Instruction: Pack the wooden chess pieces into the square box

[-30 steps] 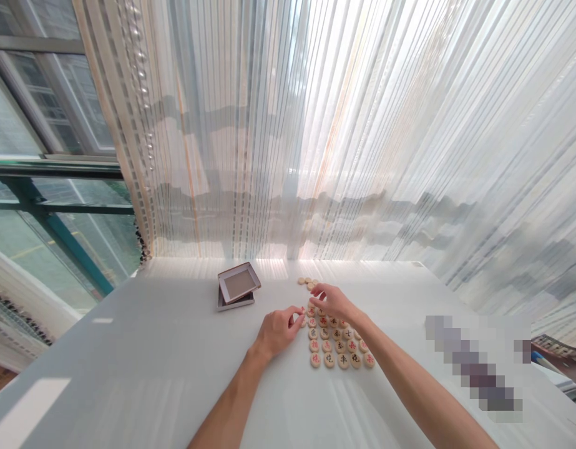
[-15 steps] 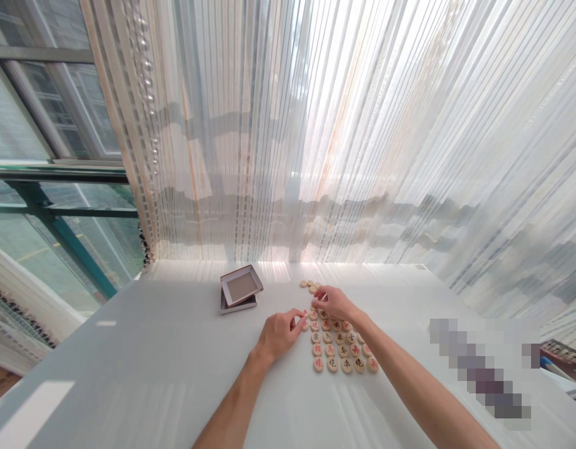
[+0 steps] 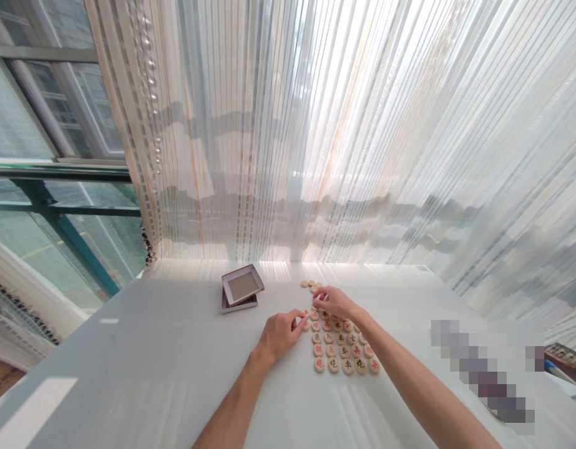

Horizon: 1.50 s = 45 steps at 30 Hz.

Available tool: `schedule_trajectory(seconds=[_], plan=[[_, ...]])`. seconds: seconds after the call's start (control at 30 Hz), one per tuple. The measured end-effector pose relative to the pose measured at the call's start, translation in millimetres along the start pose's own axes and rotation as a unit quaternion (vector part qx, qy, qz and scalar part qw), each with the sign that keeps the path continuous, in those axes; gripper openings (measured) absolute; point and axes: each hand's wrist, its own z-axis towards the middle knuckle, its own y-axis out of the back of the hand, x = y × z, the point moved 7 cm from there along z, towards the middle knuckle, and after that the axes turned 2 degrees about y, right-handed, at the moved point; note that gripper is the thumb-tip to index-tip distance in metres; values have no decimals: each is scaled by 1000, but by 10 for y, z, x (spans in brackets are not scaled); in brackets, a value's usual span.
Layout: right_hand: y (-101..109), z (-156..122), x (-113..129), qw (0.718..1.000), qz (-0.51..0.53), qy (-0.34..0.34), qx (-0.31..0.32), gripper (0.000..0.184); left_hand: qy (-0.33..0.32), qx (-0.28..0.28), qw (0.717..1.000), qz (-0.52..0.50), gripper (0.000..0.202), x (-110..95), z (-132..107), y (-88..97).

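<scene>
Round wooden chess pieces [image 3: 344, 350] with red and black characters lie in rows on the white table [image 3: 175, 374]. My left hand [image 3: 279, 333] rests at the left edge of the rows, its fingers pinched on a piece [image 3: 306, 325]. My right hand [image 3: 335, 302] hovers over the far end of the rows, fingers curled down onto the pieces there; whether it holds one is hidden. A few loose pieces [image 3: 310, 285] lie just beyond it.
An open grey box [image 3: 241, 287] with its lid stacked askew sits left of the pieces. Sheer striped curtains [image 3: 339, 156] hang along the table's far edge. A window [image 3: 53, 187] is at the left. A blurred patch covers something at the right.
Both hands have stayed at the far end of the rows, with only small finger movements. The view has shifted slightly.
</scene>
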Motion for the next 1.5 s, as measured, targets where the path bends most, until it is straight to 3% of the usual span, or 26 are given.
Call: schedule_trajectory(seconds=[0.33, 0.5, 0.6, 0.93, 1.3, 1.5], plan=[[40, -86, 136, 997, 10, 51, 65, 23, -27, -21, 999, -8, 24, -108, -23, 3], [6, 2, 73, 999, 0, 34, 42, 24, -132, -56, 990, 12, 24, -362, -73, 56], [1, 49, 48, 999, -8, 26, 19, 23, -168, -49, 984, 31, 30, -429, -103, -1], [36, 78, 2, 999, -21, 23, -17, 17, -160, -7, 984, 77, 40, -341, -80, -210], [101, 40, -159, 998, 33, 3, -62, 17, -161, 6, 985, 63, 42, -367, -101, -126], [311, -156, -185, 989, 117, -14, -92, 20, -156, 8, 985, 76, 42, -360, -114, -179]])
